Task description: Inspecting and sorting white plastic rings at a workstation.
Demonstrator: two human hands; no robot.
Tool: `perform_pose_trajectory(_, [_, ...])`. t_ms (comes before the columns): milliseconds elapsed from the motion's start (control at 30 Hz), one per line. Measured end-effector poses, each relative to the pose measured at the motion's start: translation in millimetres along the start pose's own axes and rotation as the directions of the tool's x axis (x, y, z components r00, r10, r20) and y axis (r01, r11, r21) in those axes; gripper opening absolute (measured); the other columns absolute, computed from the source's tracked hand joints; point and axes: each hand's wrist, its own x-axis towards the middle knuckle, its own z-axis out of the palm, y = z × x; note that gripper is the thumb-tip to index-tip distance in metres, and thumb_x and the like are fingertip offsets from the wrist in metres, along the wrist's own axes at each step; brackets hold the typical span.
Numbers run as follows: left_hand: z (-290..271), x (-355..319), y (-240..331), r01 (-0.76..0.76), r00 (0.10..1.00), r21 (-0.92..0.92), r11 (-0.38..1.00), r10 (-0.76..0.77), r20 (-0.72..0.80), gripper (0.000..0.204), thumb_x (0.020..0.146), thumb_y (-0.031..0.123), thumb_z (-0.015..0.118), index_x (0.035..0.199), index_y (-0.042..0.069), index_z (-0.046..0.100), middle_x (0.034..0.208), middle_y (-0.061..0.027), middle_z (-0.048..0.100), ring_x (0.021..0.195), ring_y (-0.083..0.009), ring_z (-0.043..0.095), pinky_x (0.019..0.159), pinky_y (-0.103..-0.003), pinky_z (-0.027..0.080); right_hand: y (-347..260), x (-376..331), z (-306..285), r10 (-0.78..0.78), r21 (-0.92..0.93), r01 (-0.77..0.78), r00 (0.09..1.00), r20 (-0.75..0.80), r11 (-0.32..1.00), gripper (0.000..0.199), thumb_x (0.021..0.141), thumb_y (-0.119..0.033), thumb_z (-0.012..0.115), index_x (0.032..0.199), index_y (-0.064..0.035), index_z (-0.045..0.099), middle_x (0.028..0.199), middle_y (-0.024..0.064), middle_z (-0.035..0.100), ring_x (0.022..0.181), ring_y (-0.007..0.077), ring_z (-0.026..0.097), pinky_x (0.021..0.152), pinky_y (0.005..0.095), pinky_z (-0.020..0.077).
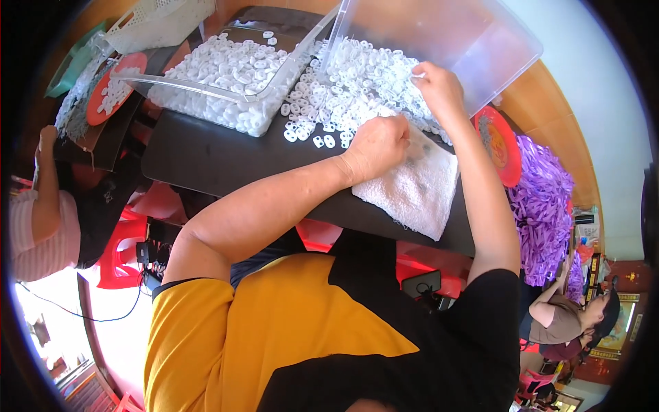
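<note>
My left hand is closed above the near edge of a heap of small white oval plastic pieces with holes. Below it a white cloth lies over the table's front edge. My right hand is bent over the right side of the heap, thumb and fingertips pinched together. What either hand holds, if anything, is too small or hidden to make out. Behind the heap a clear plastic bin is tilted, its open side toward me. Left of the heap, another clear bin is full of smooth white pieces.
The dark table stands in front of me. A red plate and a pile of purple strips are at the right. Another red plate holds white pieces at the left, near a white basket. Other people sit on both sides.
</note>
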Motion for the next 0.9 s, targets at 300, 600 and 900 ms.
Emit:
perform_pose_trajectory(300, [1.5, 3.7, -4.2, -0.015, 1.0, -0.057, 0.998, 0.015, 0.0, 0.011, 0.077, 0.01, 0.06, 0.082, 0.001, 0.062, 0.078, -0.0207, 0.064, 0.077, -0.038, 0.064, 0.071, -0.043, 0.051, 26.7, 41.6, 30.2, 0.023, -0.109, -0.014, 0.997, 0.08, 0.994, 0.016, 0.08, -0.023, 0.068, 0.089, -0.011, 0.069, 0.084, 0.011, 0.07, 0.081, 0.0298, 0.067, 0.071, 0.0408, 0.0504])
perform_pose_trajectory(600, [-1.2, 1.4, -1.2, -0.017, 1.0, -0.015, 1.0, 0.017, -0.002, 0.01, 0.078, 0.01, 0.06, 0.083, 0.001, 0.062, 0.076, -0.02, 0.064, 0.076, -0.0378, 0.064, 0.07, -0.043, 0.05, 41.0, 17.1, 15.2, 0.025, 0.054, -0.025, 1.0, 0.003, 0.998, 0.016, 0.081, -0.022, 0.066, 0.093, -0.0115, 0.069, 0.087, 0.009, 0.07, 0.083, 0.0269, 0.067, 0.072, 0.0385, 0.0502])
perform_pose_trajectory(900, [-1.2, 2.2, -2.2, 0.008, 1.0, -0.055, 0.998, -0.007, 0.014, 0.01, 0.075, 0.011, 0.059, 0.08, 0.003, 0.063, 0.079, -0.0219, 0.065, 0.079, -0.0408, 0.063, 0.072, -0.047, 0.05, 11.7, 11.9, 20.4, -0.103, -0.346, 0.152, 0.982, 0.156, 0.926, 0.017, 0.084, -0.024, 0.062, 0.095, -0.014, 0.07, 0.102, 0.0093, 0.067, 0.095, 0.0297, 0.064, 0.081, 0.0432, 0.0489])
